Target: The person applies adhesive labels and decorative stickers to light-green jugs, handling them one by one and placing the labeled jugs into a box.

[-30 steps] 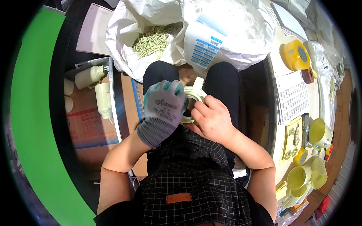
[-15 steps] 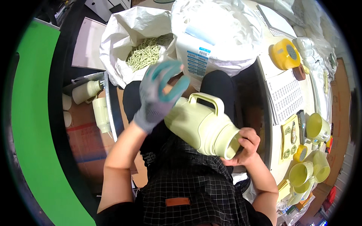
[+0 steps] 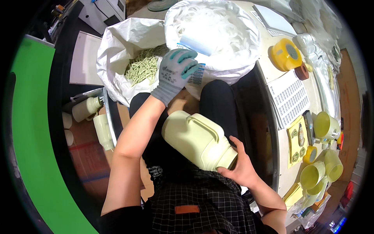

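Your right hand (image 3: pixel 238 168) is bare and wraps around the neck end of a pale yellow-green plastic jug (image 3: pixel 198 140), fingers curled over its mouth, thumb reaching up along its side. The jug lies across your lap, above the black checked apron (image 3: pixel 194 202). Your left hand (image 3: pixel 176 72) wears a grey glove with teal fingertips and is up and away from the jug, beyond its flat base, fingers loosely bent and closed on nothing that shows; it hovers at the edge of the white sacks.

The jug lies on its side. Its long axis runs slantwise, base toward the gloved hand and upper left, mouth toward the bare hand and lower right. Its moulded handle (image 3: pixel 202 125) faces up toward you.

Just beyond the jug's base, an open white sack (image 3: pixel 113 50) holds a heap of thin pale green sticks (image 3: pixel 145 66). Beside it, further right of the jug, a bigger white sack (image 3: pixel 218 35) bulges against the desk (image 3: pixel 280 70); your gloved hand stands in front of its label. Nothing lies between the jug and either hand.

Right of the jug, on the desk, are a yellow tape dispenser (image 3: pixel 285 54), a white sheet with rows of print (image 3: pixel 290 99), and several pale yellow cups (image 3: pixel 323 124). Left of the jug, lower down, more pale jugs (image 3: pixel 87 109) lie by the green floor (image 3: pixel 35 156).
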